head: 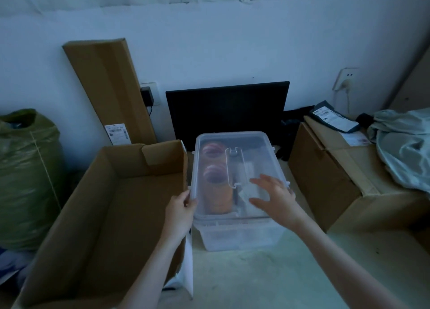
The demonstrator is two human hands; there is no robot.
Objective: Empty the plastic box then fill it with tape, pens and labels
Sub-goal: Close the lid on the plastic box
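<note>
A clear plastic box (242,236) stands on the floor in the middle, with its transparent lid (253,145) lying on top. Through the lid I see rolls of brown tape (217,193) stacked along the left side and pale items on the right, too blurred to name. My left hand (180,206) grips the lid's left edge near the front corner. My right hand (273,195) lies over the lid's right front part with fingers spread and straight.
A large open cardboard box (97,215) sits left of the plastic box. A closed carton (337,169) with a grey parcel and cloth on it stands to the right. A dark monitor (226,108) and a long flat carton (109,87) lean on the wall. A green sack (25,176) is far left.
</note>
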